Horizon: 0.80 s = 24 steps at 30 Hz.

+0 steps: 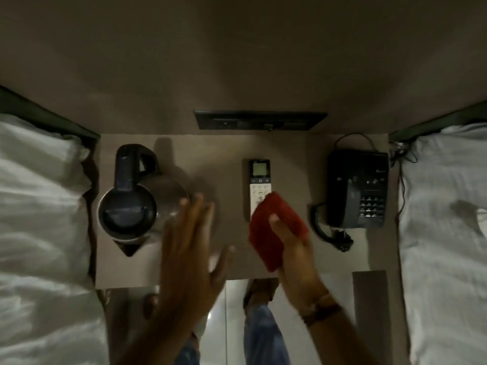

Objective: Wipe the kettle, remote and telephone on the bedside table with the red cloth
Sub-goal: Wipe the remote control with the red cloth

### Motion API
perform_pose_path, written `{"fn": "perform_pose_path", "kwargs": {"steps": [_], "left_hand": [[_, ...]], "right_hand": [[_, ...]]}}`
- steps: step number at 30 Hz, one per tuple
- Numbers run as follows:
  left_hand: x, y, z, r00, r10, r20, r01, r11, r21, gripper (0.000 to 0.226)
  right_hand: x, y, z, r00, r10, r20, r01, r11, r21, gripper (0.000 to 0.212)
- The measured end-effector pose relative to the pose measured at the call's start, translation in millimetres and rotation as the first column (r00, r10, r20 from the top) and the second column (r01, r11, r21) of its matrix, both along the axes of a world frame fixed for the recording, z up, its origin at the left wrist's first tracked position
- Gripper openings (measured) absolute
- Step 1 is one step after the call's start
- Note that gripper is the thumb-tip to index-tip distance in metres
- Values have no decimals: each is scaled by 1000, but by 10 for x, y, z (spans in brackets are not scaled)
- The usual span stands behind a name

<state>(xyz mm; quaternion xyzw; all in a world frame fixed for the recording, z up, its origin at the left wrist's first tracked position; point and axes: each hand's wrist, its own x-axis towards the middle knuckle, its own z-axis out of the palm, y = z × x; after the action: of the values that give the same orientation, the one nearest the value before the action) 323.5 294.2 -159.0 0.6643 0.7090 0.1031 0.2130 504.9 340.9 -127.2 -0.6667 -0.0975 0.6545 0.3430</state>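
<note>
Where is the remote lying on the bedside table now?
In the head view the remote lies at the middle of the bedside table, between the kettle and the telephone; the red cloth covers its near end.

There is one view only, from a camera on the person's head, looking almost straight down on the desk (290,154) from above and close by. The desk fills the middle of the frame, its far edge against the wall (237,61), which takes the whole upper part. The wide lens bends the edges, so a bed (39,206) shows on the left and another (448,206) on the right. Near the bottom the floor (232,325) and the person's own legs (263,335) show below the desk's near edge. Both forearms enter from the near side, the hands blurred over the desk's middle.
</note>
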Motion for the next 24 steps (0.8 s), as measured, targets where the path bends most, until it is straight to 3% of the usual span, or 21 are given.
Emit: {"fn": "perform_pose_path", "kwargs": {"steps": [3, 6, 9, 11, 13, 16, 22, 24], "left_hand": [[633, 105, -458, 991, 83, 101, -66, 985, -162, 101], [959, 311, -966, 993, 108, 54, -93, 967, -235, 123], [1105, 379, -1349, 990, 139, 17, -133, 971, -199, 120], [1169, 340, -1542, 989, 150, 2, -149, 981, -127, 109], [1185, 297, -1668, 988, 153, -20, -154, 985, -80, 108], [1187, 288, -1694, 986, 153, -71, -159, 983, -87, 111], [1210, 307, -1566, 980, 153, -124, -166, 981, -102, 104], [1215, 310, -1541, 980, 142, -138, -159, 979, -124, 102]], "right_hand": [[296, 437, -145, 937, 226, 267, -279, 943, 181, 31], [302, 848, -514, 766, 355, 535, -549, 794, 259, 38], [166, 1083, -869, 371, 419, 829, -843, 526, 111, 49], [88, 1111, -1013, 91, 473, 877, -938, 337, -84, 61], [42, 1047, -1107, -86, 526, 846, -947, 221, -233, 74], [40, 1008, -1171, -95, 537, 838, -941, 227, -252, 75], [159, 1061, -832, -86, 618, 781, -953, 178, -246, 44], [205, 1002, -722, -70, 686, 724, -958, 155, -240, 43]]}}
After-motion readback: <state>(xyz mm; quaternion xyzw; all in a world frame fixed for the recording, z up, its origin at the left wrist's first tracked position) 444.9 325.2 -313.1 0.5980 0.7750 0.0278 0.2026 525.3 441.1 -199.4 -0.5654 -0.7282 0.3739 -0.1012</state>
